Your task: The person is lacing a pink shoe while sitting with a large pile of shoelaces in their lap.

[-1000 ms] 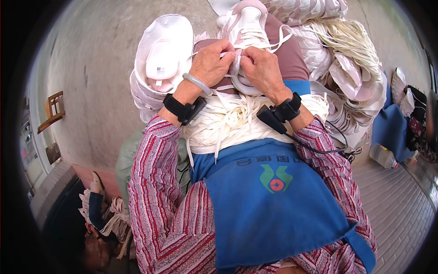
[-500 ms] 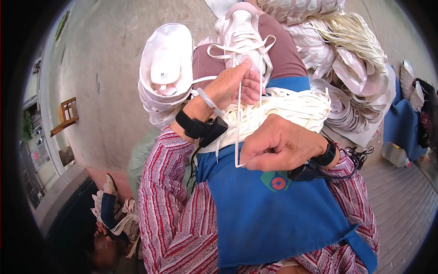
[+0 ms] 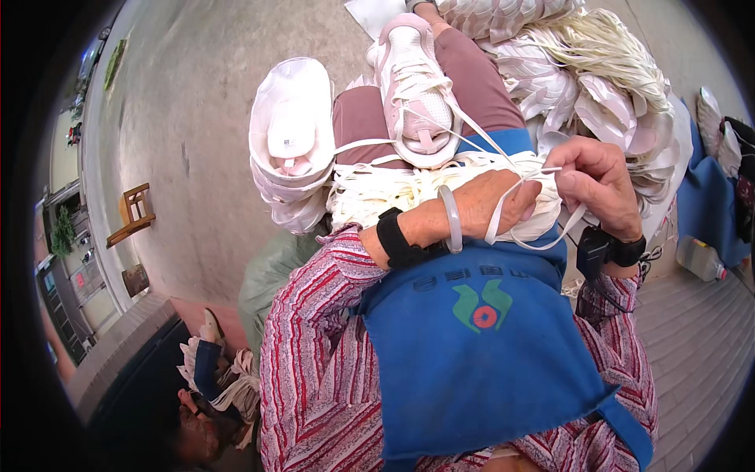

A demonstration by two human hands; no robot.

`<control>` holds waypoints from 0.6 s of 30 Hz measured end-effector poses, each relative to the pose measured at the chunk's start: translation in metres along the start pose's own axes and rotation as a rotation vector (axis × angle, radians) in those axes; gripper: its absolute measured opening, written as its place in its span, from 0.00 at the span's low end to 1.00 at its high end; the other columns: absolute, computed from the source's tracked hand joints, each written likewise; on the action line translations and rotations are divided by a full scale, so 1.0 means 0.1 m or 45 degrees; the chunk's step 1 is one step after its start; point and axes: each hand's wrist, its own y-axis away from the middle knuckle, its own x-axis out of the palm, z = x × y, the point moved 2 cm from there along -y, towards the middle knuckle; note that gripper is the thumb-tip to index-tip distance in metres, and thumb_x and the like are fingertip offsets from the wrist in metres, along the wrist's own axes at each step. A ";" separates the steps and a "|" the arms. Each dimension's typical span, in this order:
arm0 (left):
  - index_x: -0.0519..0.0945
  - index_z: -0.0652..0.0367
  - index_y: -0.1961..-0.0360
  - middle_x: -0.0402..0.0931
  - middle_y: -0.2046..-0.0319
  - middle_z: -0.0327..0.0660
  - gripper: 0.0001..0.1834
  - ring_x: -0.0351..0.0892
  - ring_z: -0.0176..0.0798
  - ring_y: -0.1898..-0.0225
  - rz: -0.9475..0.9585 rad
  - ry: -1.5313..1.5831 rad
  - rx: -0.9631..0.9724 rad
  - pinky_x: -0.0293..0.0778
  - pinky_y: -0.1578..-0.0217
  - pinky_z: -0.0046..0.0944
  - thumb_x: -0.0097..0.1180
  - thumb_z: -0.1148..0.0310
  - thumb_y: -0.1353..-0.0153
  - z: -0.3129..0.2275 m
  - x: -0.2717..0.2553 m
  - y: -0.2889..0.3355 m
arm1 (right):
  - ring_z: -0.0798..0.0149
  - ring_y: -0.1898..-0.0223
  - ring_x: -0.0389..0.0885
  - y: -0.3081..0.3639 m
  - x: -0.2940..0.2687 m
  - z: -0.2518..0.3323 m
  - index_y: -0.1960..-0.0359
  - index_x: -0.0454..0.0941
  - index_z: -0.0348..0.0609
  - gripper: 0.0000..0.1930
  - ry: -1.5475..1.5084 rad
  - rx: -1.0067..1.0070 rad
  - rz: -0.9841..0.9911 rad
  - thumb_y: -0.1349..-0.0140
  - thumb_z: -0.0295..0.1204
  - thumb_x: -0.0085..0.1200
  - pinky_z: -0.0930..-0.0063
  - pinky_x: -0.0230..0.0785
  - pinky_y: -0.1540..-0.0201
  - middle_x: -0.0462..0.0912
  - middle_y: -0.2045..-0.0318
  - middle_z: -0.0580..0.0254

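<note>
A pink and white sneaker upper (image 3: 421,110) rests between my legs, toe pointing away, its white shoelace (image 3: 480,130) running off toward my hands at the right. My left hand (image 3: 495,200) is closed on the lace, its back turned up, and a loop hangs below its fingers. Just right of it, my right hand (image 3: 594,185) pinches the lace near its tip, thumb against forefinger. Under my hands a thick bundle of off-white laces (image 3: 377,189) lies across my lap, on top of a blue apron (image 3: 472,362).
Nested white shoe uppers (image 3: 291,110) stand left of the sneaker. At the right are piled uppers (image 3: 609,110) and another hank of laces (image 3: 598,47). Farther off are a plastic bottle (image 3: 700,258) and a small wooden chair (image 3: 132,214). Another person (image 3: 200,425) sits at lower left.
My left hand has moved right and down from the sneaker, beside my right hand. My right hand has moved up and right. The stretched lace has slackened into a loop.
</note>
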 end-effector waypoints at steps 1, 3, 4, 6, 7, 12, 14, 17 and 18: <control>0.75 0.64 0.71 0.76 0.76 0.43 0.13 0.77 0.38 0.73 0.046 -0.411 0.118 0.72 0.70 0.37 0.50 0.65 0.35 -0.02 -0.02 0.07 | 0.82 0.78 0.69 -0.06 -0.04 -0.09 0.60 0.80 0.37 0.09 0.091 0.059 -0.090 0.36 0.28 0.53 0.88 0.61 0.75 0.76 0.78 0.74; 0.76 0.62 0.72 0.75 0.77 0.39 0.19 0.75 0.35 0.73 -0.008 0.244 -0.345 0.71 0.71 0.36 0.44 0.60 0.30 0.07 -0.17 0.21 | 0.81 0.77 0.68 -0.16 -0.05 -0.29 0.60 0.79 0.36 0.10 0.180 0.104 -0.213 0.37 0.30 0.54 0.87 0.62 0.73 0.75 0.78 0.73; 0.76 0.62 0.72 0.74 0.77 0.37 0.22 0.74 0.33 0.73 -0.040 0.560 -0.514 0.70 0.71 0.35 0.40 0.57 0.28 0.11 -0.24 0.29 | 0.81 0.77 0.67 -0.20 -0.04 -0.38 0.60 0.78 0.35 0.10 0.202 0.136 -0.273 0.37 0.30 0.54 0.86 0.62 0.73 0.75 0.78 0.72; 0.76 0.60 0.73 0.73 0.78 0.35 0.27 0.72 0.32 0.73 -0.049 0.108 -0.615 0.70 0.69 0.33 0.34 0.53 0.27 0.16 -0.43 0.43 | 0.79 0.74 0.71 -0.29 -0.01 -0.51 0.56 0.78 0.35 0.15 0.225 0.148 -0.136 0.33 0.36 0.50 0.85 0.65 0.69 0.77 0.74 0.70; 0.76 0.61 0.73 0.73 0.78 0.36 0.25 0.72 0.32 0.72 -0.152 0.318 -0.604 0.69 0.67 0.34 0.36 0.54 0.27 0.15 -0.41 0.49 | 0.78 0.73 0.71 -0.33 0.03 -0.57 0.55 0.78 0.34 0.17 0.194 0.189 -0.094 0.32 0.37 0.49 0.84 0.66 0.68 0.77 0.74 0.70; 0.75 0.64 0.74 0.74 0.79 0.45 0.22 0.74 0.43 0.75 0.055 0.050 -0.529 0.70 0.69 0.41 0.40 0.58 0.29 0.09 -0.24 0.61 | 0.75 0.68 0.75 -0.60 0.45 -0.82 0.59 0.79 0.38 0.27 0.030 0.327 0.028 0.34 0.54 0.48 0.81 0.69 0.67 0.79 0.71 0.66; 0.75 0.66 0.75 0.74 0.80 0.49 0.21 0.75 0.49 0.75 0.067 -0.339 -0.380 0.71 0.70 0.45 0.41 0.60 0.30 0.06 -0.16 0.59 | 0.76 0.68 0.75 -0.72 0.61 -0.90 0.62 0.79 0.37 0.24 -0.151 0.370 0.132 0.34 0.51 0.50 0.83 0.67 0.68 0.78 0.72 0.68; 0.75 0.65 0.73 0.74 0.78 0.53 0.18 0.75 0.56 0.74 0.229 -0.372 -0.407 0.70 0.70 0.50 0.45 0.62 0.32 0.09 -0.20 0.63 | 0.79 0.71 0.72 -0.81 0.73 -0.96 0.63 0.80 0.36 0.18 -0.328 0.337 0.127 0.34 0.43 0.53 0.84 0.64 0.71 0.77 0.74 0.70; 0.75 0.65 0.73 0.74 0.77 0.53 0.17 0.75 0.56 0.74 0.302 -0.351 -0.451 0.70 0.71 0.50 0.46 0.62 0.32 0.11 -0.25 0.67 | 0.79 0.73 0.71 -0.82 0.73 -0.96 0.63 0.80 0.36 0.16 -0.429 0.324 0.142 0.33 0.40 0.53 0.85 0.63 0.72 0.76 0.75 0.71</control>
